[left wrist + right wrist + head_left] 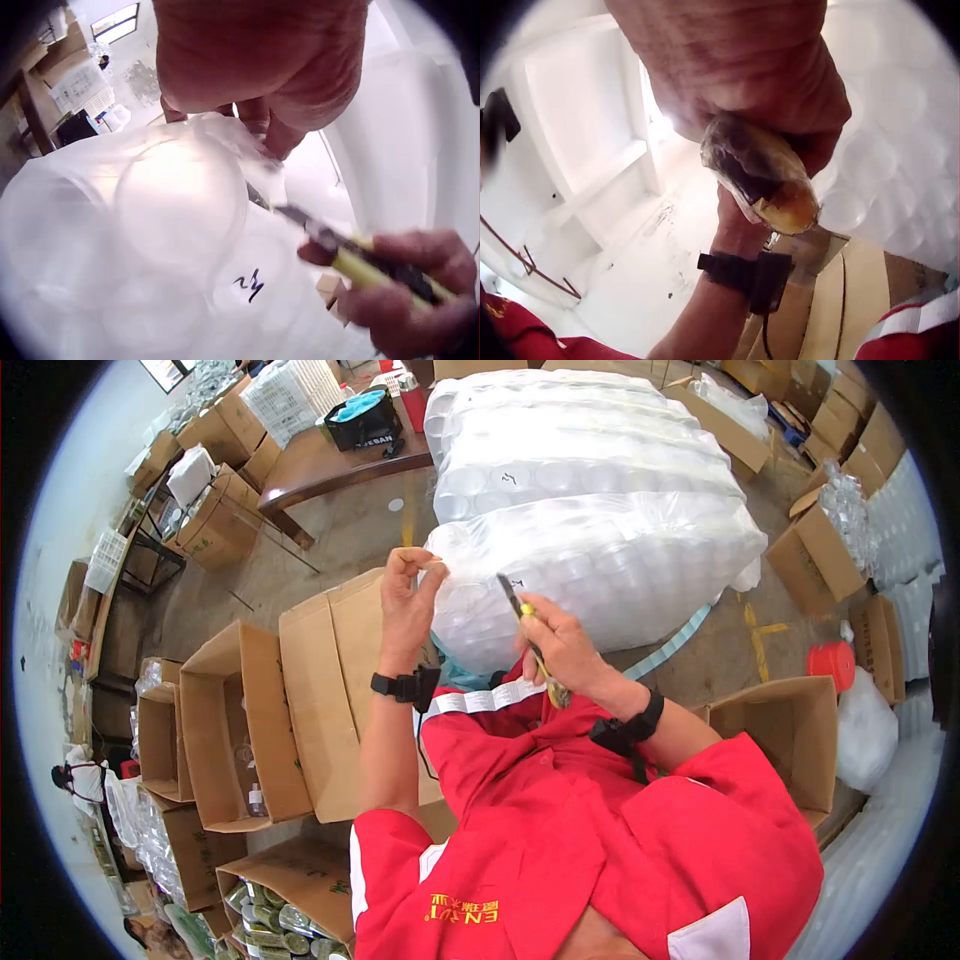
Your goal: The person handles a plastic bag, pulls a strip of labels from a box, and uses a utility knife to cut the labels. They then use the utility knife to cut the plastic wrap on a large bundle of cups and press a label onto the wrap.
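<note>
A large white plastic bag [600, 560] packed with round clear items lies before the person. At its near left corner the left hand [408, 600] pinches the film; in the left wrist view that hand [262, 67] is over the bag's edge, fingertips partly hidden. The right hand [568, 645] grips a yellow and black utility knife [360, 262], its blade end close to the film beside the left fingers. In the right wrist view the right hand [742, 67] is wrapped round the knife's taped handle end [761, 176]. Black handwriting [248, 285] marks the bag.
More filled white bags [580, 420] lie behind. Open cardboard boxes [240, 730] stand at the left, another box [780, 740] at the right. A wooden table [330, 470] holds a black bag [362, 422]. A red round object [831, 665] is at the right.
</note>
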Demonstrator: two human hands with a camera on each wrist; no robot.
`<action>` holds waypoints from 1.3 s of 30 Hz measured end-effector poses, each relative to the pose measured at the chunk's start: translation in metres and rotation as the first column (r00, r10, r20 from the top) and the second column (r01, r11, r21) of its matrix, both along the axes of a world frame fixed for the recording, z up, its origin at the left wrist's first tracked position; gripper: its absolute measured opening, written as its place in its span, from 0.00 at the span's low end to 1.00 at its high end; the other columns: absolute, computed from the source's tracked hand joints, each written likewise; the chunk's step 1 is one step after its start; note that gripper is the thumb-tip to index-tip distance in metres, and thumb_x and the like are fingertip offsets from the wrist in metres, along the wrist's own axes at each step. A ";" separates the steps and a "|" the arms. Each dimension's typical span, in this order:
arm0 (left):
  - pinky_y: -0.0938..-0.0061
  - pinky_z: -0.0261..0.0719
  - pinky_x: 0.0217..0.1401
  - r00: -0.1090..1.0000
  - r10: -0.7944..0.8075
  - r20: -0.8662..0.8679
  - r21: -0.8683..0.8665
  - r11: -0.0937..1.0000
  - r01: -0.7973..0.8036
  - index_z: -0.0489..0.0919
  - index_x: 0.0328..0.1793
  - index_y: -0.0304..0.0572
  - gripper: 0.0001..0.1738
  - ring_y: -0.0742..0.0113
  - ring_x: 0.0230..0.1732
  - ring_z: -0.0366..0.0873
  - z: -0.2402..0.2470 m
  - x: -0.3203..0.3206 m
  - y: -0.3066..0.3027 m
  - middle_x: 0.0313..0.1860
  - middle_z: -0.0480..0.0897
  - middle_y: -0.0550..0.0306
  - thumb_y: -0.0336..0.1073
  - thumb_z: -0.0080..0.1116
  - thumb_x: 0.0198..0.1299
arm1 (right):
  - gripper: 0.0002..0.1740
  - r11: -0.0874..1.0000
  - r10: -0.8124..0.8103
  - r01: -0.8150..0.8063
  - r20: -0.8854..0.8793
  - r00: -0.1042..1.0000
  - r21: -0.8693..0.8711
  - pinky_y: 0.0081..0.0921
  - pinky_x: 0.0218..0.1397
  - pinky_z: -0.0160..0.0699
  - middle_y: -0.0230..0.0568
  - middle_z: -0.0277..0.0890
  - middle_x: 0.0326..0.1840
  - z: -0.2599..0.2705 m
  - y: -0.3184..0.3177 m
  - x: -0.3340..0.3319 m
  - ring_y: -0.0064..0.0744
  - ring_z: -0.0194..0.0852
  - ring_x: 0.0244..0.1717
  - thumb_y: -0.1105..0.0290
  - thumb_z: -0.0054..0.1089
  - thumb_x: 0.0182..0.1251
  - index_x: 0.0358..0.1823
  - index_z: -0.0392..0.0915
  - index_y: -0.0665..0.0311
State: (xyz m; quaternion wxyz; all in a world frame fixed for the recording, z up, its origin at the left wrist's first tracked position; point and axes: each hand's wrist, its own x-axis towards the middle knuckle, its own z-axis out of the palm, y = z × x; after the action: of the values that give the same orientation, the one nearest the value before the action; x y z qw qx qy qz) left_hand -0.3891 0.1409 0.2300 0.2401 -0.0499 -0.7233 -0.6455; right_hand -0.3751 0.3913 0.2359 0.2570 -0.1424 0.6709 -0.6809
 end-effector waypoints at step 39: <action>0.75 0.78 0.56 0.902 0.414 -0.122 -0.112 0.897 -0.427 0.80 0.57 0.35 0.10 0.71 0.49 0.79 0.049 -0.024 0.014 0.46 0.82 0.59 0.29 0.62 0.73 | 0.25 0.787 -0.611 0.604 -0.021 0.791 -0.129 0.21 0.20 0.76 0.40 0.80 0.39 -0.023 0.234 -0.061 0.21 0.78 0.21 0.63 0.58 0.81 0.72 0.70 0.67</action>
State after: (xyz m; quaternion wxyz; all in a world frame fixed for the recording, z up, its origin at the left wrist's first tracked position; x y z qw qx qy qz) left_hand -0.4134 0.1547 0.2793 0.4041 0.0606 -0.7470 -0.5245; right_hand -0.4366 0.6256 0.2133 -0.0050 0.0453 0.6482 -0.7601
